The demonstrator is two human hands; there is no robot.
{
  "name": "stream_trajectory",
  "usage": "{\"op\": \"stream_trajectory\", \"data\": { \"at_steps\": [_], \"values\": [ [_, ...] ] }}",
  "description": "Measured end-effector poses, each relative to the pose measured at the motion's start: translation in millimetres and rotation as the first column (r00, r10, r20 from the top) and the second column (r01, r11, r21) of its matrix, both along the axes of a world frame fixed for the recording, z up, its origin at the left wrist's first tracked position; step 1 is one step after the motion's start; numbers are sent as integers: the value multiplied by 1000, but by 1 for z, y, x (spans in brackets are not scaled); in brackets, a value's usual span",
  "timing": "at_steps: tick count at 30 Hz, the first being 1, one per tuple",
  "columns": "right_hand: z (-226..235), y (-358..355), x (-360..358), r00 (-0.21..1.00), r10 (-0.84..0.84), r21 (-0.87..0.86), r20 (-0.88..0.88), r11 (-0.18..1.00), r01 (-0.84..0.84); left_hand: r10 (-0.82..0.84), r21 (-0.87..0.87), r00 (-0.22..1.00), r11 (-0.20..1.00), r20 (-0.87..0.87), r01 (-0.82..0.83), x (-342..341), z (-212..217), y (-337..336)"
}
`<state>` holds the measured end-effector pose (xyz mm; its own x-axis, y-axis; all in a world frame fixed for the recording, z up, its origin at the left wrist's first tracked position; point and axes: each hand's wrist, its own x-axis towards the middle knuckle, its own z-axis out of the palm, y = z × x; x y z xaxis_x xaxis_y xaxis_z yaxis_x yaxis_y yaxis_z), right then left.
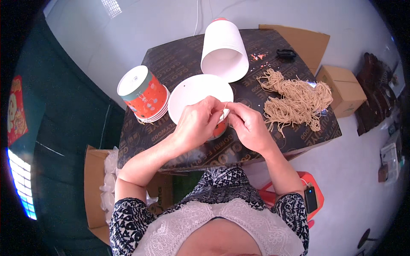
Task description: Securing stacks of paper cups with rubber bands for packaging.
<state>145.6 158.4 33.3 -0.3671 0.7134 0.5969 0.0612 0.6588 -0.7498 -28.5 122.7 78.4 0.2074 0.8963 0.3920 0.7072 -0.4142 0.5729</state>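
My left hand (195, 121) and my right hand (250, 128) meet over the near side of a paper bucket (198, 87). Its round white face is turned up, and a bit of its orange printed wall shows between my hands. A small white piece (224, 114) is pinched in the fingers of my left hand. The fingers of my right hand are closed against it, and a thin strand seems to run between the fingertips. What exactly the right fingers grip is hidden. To the right lies a loose heap of tan string (297, 100).
A stack of orange and green printed buckets (149, 100) stands at the table's left. Nested white buckets (224, 42) lie at the back, beside small red bits (258, 56) and a black object (286, 53). Cardboard boxes (341, 87) flank the table; a phone (311, 199) rests on a red stool (318, 187).
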Motion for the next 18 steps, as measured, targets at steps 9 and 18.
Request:
{"op": "stream_trajectory", "data": {
  "at_steps": [9,18],
  "values": [
    [-3,-1,2,983,149,-405,-110,896,-181,-66,-89,997,994,45,69,-1,8,-1],
    [-10,-14,-7,990,-22,-251,-137,968,-13,-104,-189,974,972,201,143,-6,5,6]
  ]
}}
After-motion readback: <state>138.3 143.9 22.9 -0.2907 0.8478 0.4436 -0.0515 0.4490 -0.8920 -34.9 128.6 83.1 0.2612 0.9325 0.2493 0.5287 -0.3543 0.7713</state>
